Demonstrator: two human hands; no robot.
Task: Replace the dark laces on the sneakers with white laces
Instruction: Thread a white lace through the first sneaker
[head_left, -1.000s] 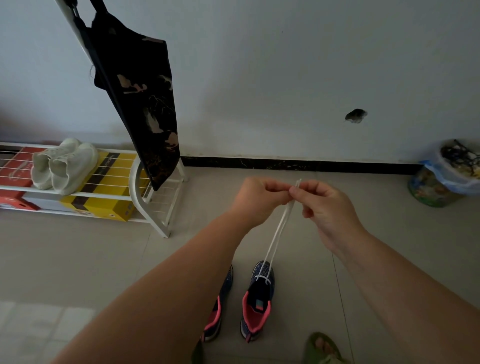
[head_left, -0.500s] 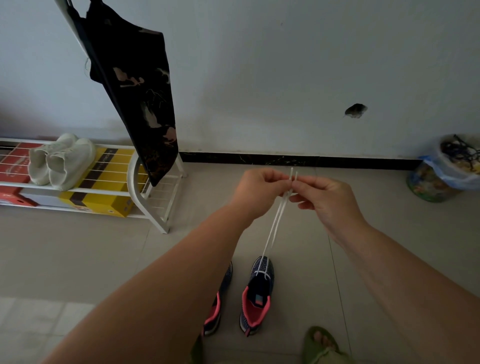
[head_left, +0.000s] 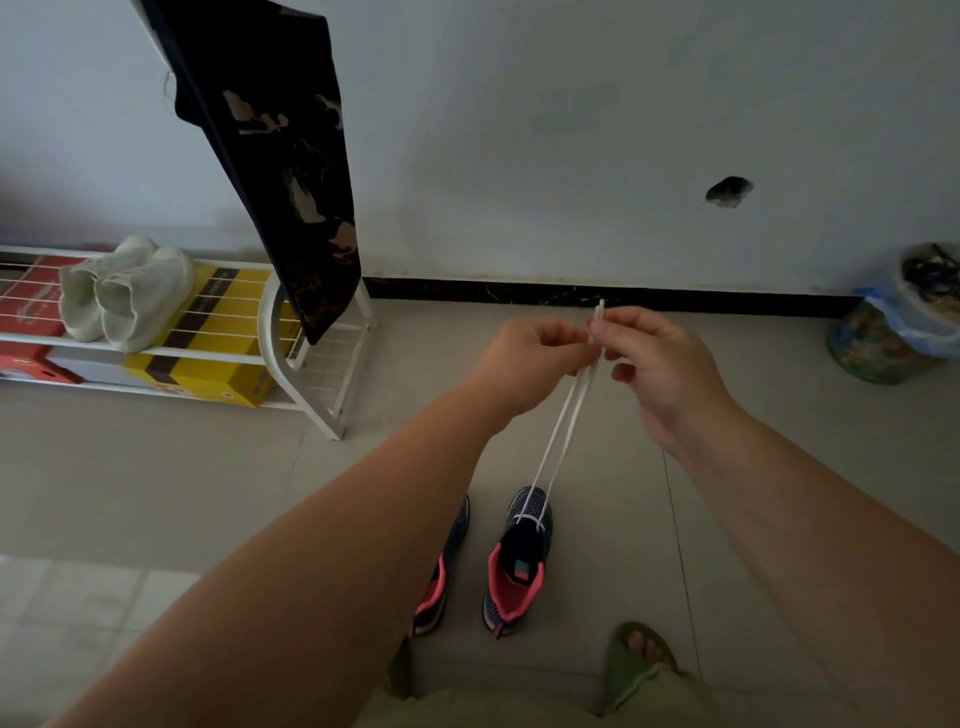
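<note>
Two dark blue sneakers with pink lining stand on the floor below my arms. The right sneaker (head_left: 517, 561) has a white lace (head_left: 563, 423) threaded through its lowest eyelets. Both lace strands run taut up to my hands. My left hand (head_left: 524, 364) and my right hand (head_left: 660, 364) pinch the two lace ends together, tips level and pointing up. The left sneaker (head_left: 441, 577) is partly hidden behind my left forearm; its lacing cannot be seen.
A white shoe rack (head_left: 291, 364) at the left holds pale sneakers (head_left: 124, 291) and yellow and red boxes. A dark garment (head_left: 291, 171) hangs over it. A lined bin (head_left: 904, 317) stands at the right wall. My foot in a green sandal (head_left: 641, 654) is near the shoes.
Both hands stayed together at the lace ends with small finger shifts. The two lace tips now stand side by side above my fingers. The view tilted slightly downward.
</note>
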